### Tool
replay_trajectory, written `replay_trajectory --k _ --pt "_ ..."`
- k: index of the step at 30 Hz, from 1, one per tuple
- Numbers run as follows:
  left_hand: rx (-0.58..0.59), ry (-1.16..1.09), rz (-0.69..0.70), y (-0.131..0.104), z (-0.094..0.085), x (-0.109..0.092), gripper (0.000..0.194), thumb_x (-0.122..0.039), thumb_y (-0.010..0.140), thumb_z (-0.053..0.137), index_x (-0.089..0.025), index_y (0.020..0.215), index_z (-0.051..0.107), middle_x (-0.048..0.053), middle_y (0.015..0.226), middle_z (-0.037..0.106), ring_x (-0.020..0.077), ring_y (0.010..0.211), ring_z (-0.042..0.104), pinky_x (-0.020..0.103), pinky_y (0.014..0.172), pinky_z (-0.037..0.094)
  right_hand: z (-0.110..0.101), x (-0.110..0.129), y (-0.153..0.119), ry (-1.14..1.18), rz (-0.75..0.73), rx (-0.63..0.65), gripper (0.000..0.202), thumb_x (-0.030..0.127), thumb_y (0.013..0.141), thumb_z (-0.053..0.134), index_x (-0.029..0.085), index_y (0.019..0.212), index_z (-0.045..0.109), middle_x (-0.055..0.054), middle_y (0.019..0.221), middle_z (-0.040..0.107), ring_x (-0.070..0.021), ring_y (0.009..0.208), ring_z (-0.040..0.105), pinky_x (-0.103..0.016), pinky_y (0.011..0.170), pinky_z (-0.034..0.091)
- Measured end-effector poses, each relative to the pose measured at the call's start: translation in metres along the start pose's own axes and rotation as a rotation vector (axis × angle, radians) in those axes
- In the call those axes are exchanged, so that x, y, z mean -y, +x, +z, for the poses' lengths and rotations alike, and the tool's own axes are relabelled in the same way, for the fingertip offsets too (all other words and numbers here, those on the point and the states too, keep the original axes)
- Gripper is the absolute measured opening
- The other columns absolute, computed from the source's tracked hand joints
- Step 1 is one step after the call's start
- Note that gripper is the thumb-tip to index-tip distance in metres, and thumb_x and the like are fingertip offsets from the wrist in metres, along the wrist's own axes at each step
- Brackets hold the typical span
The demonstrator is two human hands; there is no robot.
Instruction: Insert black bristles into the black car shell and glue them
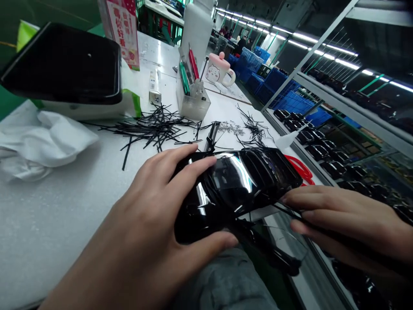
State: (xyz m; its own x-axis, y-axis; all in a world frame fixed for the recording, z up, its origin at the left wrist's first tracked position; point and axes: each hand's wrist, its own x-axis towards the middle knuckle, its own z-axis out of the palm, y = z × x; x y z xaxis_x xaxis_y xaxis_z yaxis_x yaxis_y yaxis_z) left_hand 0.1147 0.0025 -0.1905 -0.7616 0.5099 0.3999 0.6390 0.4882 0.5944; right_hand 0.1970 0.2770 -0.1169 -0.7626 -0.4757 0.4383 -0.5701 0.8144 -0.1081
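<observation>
A glossy black model car body [232, 176] lies tilted at the table's near edge, one door-like part [274, 254] hanging out on the near side and another [212, 135] standing out on the far side. My left hand [161, 206] is wrapped round the car's left end, thumb on the near side and fingers over the top. At the car's right end, my right hand [342, 215] pinches a thin black strip [287, 210] against the near side. Behind the car lie loose black strips [155, 127] and a second pile of them [256, 129].
Crumpled white tissue [41, 142] and a black tray [64, 64] on a packet are at the left. Farther back stand a pen holder [193, 103], a white bottle [196, 30] and a pink-lidded mug [217, 71]. A rack [322, 101] with black car bodies runs along the right.
</observation>
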Motion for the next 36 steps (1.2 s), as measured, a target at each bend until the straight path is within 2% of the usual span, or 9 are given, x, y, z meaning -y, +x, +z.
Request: replay_trajectory --k 4,7,13,16,20,23,28,31,36 --pt "0.027 -0.02 0.004 0.001 -0.003 0.001 0.071 -0.066 0.084 0.068 -0.047 0.147 0.042 -0.002 0.16 0.04 0.0368 0.147 0.041 0.057 0.122 0.043 0.006 -0.013 -0.006 0.056 -0.167 0.025 0.006 0.024 0.094 0.072 0.025 0.089 0.074 -0.002 0.095 0.081 -0.0207 0.083 0.079 -0.027 0.082 0.068" --pt "0.047 -0.032 -0.009 0.002 -0.005 0.0 0.071 -0.065 0.084 0.069 -0.047 0.147 0.042 -0.002 0.161 0.039 0.0373 0.149 0.04 0.057 0.122 0.043 0.01 -0.014 -0.009 0.11 -0.185 -0.024 0.007 0.021 0.093 0.072 0.026 0.088 0.073 -0.001 0.092 0.081 -0.0203 0.084 0.079 -0.027 0.08 0.068" --pt "0.11 -0.012 -0.025 0.002 -0.011 -0.001 0.07 -0.058 0.087 0.071 -0.046 0.148 0.039 0.001 0.162 0.036 0.0372 0.151 0.036 0.058 0.121 0.042 0.021 -0.004 -0.007 0.242 -0.016 -0.105 0.014 0.008 0.095 0.06 0.021 0.091 0.061 -0.003 0.083 0.076 -0.0135 0.072 0.076 -0.018 0.066 0.063" --pt "0.121 0.011 -0.026 0.002 -0.014 -0.001 0.069 -0.058 0.087 0.071 -0.045 0.148 0.041 0.002 0.163 0.037 0.0373 0.15 0.038 0.058 0.119 0.044 0.033 -0.003 -0.011 0.406 0.057 -0.192 0.016 0.004 0.093 0.061 0.02 0.095 0.062 -0.004 0.083 0.074 -0.0135 0.07 0.074 -0.02 0.062 0.061" --pt "0.06 0.014 -0.031 0.001 -0.016 -0.003 0.063 -0.062 0.088 0.068 -0.046 0.145 0.047 -0.001 0.161 0.043 0.0335 0.148 0.043 0.053 0.117 0.046 0.049 0.002 -0.017 0.681 0.177 -0.424 0.019 0.007 0.09 0.069 0.022 0.101 0.066 -0.003 0.084 0.075 -0.0159 0.07 0.073 -0.025 0.06 0.062" --pt "-0.002 -0.037 -0.068 0.001 -0.018 -0.008 0.042 -0.05 0.096 0.063 -0.046 0.137 0.054 -0.005 0.152 0.054 0.0268 0.147 0.047 0.045 0.12 0.043 0.06 0.012 -0.021 0.875 0.297 -0.604 0.019 0.012 0.093 0.069 0.026 0.106 0.067 -0.002 0.087 0.074 -0.017 0.068 0.071 -0.028 0.056 0.062" --pt "-0.147 -0.046 -0.095 0.012 -0.022 -0.022 0.025 -0.025 0.1 0.06 -0.038 0.121 0.064 -0.007 0.135 0.067 0.0183 0.141 0.052 0.033 0.121 0.038 0.072 0.021 -0.018 1.09 0.314 -0.661 0.015 0.015 0.096 0.068 0.027 0.105 0.065 -0.001 0.087 0.074 -0.0149 0.068 0.069 -0.024 0.054 0.059" --pt "-0.006 -0.013 0.047 0.03 -0.025 -0.036 0.033 -0.014 0.1 0.058 -0.036 0.123 0.063 -0.007 0.121 0.072 0.013 0.135 0.054 0.026 0.117 0.039 0.075 0.023 -0.015 1.177 0.326 -0.679 0.011 0.017 0.097 0.067 0.027 0.101 0.064 0.0 0.083 0.072 -0.0115 0.065 0.066 -0.019 0.053 0.054" --pt "0.423 -0.1 0.255 0.071 -0.019 -0.066 0.04 -0.003 0.1 0.045 -0.027 0.126 0.063 -0.004 0.114 0.074 0.0079 0.133 0.051 0.016 0.109 0.041 0.073 0.023 -0.017 1.309 0.308 -0.701 0.005 0.024 0.099 0.067 0.028 0.099 0.064 0.002 0.08 0.072 -0.0107 0.064 0.067 -0.019 0.059 0.056"
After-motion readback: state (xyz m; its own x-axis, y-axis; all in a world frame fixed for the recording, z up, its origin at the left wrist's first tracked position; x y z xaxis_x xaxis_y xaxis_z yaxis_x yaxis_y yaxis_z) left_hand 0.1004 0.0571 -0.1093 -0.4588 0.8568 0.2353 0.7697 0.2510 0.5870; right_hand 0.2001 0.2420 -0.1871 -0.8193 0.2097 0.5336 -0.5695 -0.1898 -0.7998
